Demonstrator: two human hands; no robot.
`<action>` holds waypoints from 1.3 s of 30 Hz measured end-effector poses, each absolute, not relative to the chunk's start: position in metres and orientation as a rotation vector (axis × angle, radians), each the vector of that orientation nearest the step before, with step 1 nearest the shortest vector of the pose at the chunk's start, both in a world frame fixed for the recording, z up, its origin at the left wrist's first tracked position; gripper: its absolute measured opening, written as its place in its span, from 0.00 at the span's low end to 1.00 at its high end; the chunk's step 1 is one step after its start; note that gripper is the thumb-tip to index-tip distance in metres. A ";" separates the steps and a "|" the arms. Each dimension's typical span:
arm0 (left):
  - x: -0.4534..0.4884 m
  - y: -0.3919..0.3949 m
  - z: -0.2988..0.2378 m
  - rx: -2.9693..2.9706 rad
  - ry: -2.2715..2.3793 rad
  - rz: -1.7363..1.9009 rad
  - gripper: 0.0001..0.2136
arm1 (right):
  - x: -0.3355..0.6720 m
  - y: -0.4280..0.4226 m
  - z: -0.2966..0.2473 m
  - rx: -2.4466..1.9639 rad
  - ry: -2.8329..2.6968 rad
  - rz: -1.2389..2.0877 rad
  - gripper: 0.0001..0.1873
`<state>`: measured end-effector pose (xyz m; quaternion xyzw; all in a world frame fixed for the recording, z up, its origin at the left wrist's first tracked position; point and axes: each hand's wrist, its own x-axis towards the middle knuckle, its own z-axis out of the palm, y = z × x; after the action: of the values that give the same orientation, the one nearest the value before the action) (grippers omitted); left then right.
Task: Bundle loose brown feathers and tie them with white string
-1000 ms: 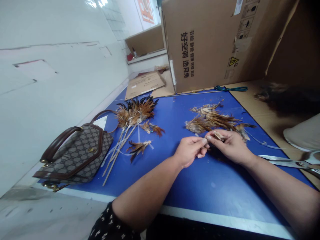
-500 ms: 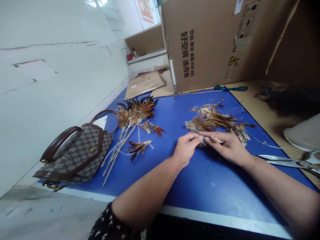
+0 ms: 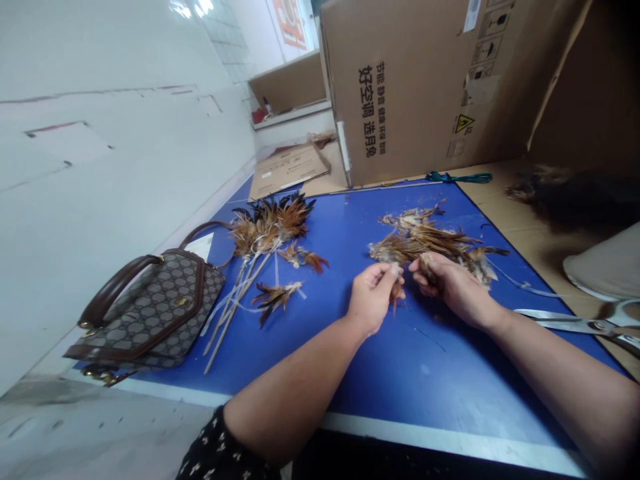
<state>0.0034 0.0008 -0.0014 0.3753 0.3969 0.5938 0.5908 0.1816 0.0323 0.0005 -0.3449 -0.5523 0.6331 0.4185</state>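
Item: left hand (image 3: 371, 301) w/ fingers pinched on a small brown feather (image 3: 395, 293), right hand (image 3: 447, 283) curled round a feather tuft (image 3: 429, 265), both just in front of loose feather pile (image 3: 425, 240) on blue mat (image 3: 380, 360); handbag (image 3: 150, 313) lay at left, scissors (image 3: 575, 323) at right.

A blue tabletop (image 3: 350, 360) carries a patterned handbag (image 3: 150, 313) at its left edge, feather sticks (image 3: 260, 240) beside it, a loose feather pile (image 3: 430, 240) farther right, and scissors (image 3: 585, 325) at the right edge.
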 end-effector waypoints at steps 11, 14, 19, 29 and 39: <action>0.001 0.000 -0.004 0.928 1.007 1.371 0.19 | 0.175 0.024 0.012 -0.961 -1.733 1.313 0.22; 0.000 0.000 -0.005 0.947 1.074 1.358 0.18 | 0.176 0.024 0.013 -0.974 -1.748 1.262 0.22; 0.000 0.000 -0.003 0.913 1.039 1.381 0.17 | 0.176 0.021 0.018 -0.960 -1.741 1.310 0.21; -0.001 0.001 -0.002 0.894 0.896 1.330 0.15 | 0.174 0.017 0.024 -0.929 -1.791 1.431 0.24; 0.000 0.001 0.004 0.722 0.829 1.402 0.17 | 0.174 0.018 0.023 -0.940 -1.827 1.408 0.26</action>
<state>-0.0002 0.0012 0.0044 0.3152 0.3620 0.6119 0.6286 0.1738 0.0179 0.0225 -0.3575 -0.6949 0.5357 0.3199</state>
